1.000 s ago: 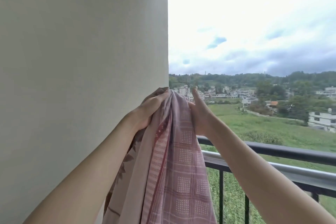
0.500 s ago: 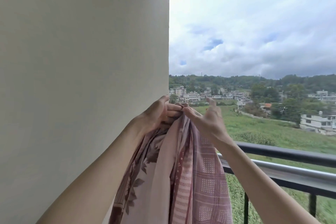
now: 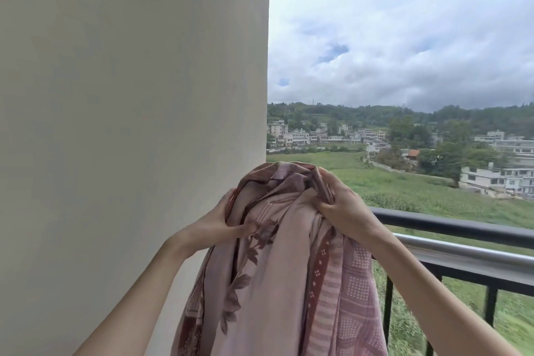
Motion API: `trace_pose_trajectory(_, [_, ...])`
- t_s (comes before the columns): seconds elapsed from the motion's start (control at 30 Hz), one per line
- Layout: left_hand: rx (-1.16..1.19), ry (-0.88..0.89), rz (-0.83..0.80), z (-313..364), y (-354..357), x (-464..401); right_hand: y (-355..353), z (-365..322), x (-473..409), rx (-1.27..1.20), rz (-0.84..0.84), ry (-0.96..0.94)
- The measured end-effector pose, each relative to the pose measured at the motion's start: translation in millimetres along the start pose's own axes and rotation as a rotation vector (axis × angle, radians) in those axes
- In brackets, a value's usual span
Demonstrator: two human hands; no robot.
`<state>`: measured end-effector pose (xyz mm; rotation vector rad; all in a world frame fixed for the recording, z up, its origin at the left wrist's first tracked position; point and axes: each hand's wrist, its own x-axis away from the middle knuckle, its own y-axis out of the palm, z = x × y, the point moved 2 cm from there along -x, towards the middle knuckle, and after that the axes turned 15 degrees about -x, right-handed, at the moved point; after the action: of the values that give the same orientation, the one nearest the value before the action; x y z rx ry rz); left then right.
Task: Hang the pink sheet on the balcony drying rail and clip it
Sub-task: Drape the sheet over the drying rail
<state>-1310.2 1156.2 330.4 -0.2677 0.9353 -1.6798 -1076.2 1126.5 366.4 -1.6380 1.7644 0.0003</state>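
Note:
The pink sheet (image 3: 283,277), patterned with dark leaves and dotted squares, hangs bunched in front of me at chest height. My left hand (image 3: 219,225) grips its left side, thumb pressed into the cloth. My right hand (image 3: 341,208) grips a gathered fold at the top right. The sheet's top edge bulges up between both hands. Behind it to the right runs the silver drying rail (image 3: 462,254), just under the dark balcony handrail (image 3: 450,225). The sheet's lower part drops out of the frame. No clip is in view.
A plain cream wall (image 3: 130,124) fills the left half, ending at a corner right beside the sheet. Dark vertical balusters (image 3: 388,312) stand below the rails. Beyond the balcony lie green fields, houses and a cloudy sky.
Both hands have shifted from pinching the sheet's top together to gripping it apart, left and right. The cloth has spread wider and bulges up between them.

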Motion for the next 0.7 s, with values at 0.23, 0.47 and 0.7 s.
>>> trace_pose_trajectory(0.23, [0.073, -0.03, 0.07, -30.3, 27.0, -34.9, -4.4, 22.5, -4.9, 0.427, 0.048, -0.362])
trace_pose_trajectory(0.47, [0.028, -0.028, 0.003, -30.0, 21.5, -71.8, -23.8, 43.4, -29.8, 0.446, -0.146, -0.547])
trace_pose_trajectory(0.7, [0.226, 0.038, -0.051, -24.1, -4.0, -82.2, -34.7, 35.6, -46.7, 0.229, -0.132, -0.167])
